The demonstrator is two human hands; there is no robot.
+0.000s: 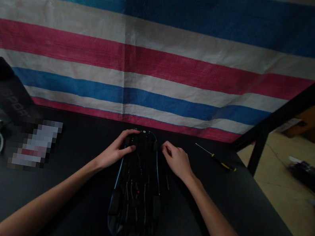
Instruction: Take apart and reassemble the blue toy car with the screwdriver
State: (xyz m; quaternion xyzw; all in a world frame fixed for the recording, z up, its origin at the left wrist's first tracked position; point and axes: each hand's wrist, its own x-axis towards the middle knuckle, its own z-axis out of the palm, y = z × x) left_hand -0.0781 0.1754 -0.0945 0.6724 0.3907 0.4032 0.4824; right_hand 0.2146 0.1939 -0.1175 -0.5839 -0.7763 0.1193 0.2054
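Black plastic, mostly underside: an upturned toy car [141, 179] with wheels uppermost, between the two sets of fingers, on a dark tabletop [75, 209]. Directly beneath the fingertips of the left hand [114, 150] at the far left corner, and just to the left of the curled fingers of the right hand [176, 160]. Nearer to the left hand, in contact there; apparently a narrow gap on the right. Long axis running almost straight away from the wearer, between the forearms, with most of the body on the wearer's side of the fingers. Far end pointing toward the striped sheet [165, 69] beyond the fingertips, near end toward the wearer; too dark to tell nose from tail. On the left, forefinger and thumb parted over the edge and underside, other fingers largely hidden; impossible to tell a firm grip from a light rest. On the right, fingers bent inward, thumb side close to the car; impossible to tell whether pinching anything. Off to the right of the right fingers, a screwdriver [219, 161] with its tip pointing away and leftward.
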